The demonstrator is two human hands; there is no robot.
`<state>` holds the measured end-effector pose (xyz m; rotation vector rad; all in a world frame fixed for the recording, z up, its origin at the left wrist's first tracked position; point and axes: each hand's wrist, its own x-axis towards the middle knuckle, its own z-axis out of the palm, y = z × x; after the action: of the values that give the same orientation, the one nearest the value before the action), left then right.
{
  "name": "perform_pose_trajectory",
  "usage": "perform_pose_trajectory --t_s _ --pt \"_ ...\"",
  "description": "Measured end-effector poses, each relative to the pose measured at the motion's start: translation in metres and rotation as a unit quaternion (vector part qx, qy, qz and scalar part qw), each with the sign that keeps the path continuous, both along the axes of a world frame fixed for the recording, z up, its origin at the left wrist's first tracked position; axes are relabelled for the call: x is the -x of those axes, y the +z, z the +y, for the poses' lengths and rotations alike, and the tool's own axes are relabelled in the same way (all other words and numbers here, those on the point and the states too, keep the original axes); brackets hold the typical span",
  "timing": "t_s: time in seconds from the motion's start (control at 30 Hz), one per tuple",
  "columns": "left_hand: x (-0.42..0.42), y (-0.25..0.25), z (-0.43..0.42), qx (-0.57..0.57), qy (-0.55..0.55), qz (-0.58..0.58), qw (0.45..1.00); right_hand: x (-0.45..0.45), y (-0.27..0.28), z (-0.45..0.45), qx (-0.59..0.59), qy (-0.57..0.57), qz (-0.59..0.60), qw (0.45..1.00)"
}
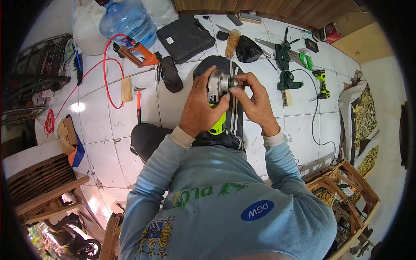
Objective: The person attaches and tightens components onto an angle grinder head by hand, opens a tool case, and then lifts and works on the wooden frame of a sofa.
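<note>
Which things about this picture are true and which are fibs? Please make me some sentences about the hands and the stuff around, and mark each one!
1. The left hand holds a power tool. True.
2. The right hand is lying flat on the ground. False: it is pinching the round silver part on the tool.
3. The big water bottle is red. False: it is blue.
4. The black case is shut. True.
5. The saw with the green handle is on the person's left. False: it is on the right.
6. The hammer has an orange-red handle. True.
</note>
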<state>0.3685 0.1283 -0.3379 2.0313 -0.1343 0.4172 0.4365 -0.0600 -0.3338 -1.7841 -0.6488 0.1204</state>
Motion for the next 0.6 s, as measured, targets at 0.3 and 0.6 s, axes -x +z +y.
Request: perform_pose_trajectory --t_s 0.3,0.6 --pt "0.001 -0.009 0.006 0.009 0.014 0.004 1.0 -0.001 0.015 0.007 -0.058 0.015 0.01 0.998" --pt "0.004 0.001 0.011 0.159 0.016 0.064 0.985 0.015 0.005 0.028 0.072 -0.049 0.006 0.996"
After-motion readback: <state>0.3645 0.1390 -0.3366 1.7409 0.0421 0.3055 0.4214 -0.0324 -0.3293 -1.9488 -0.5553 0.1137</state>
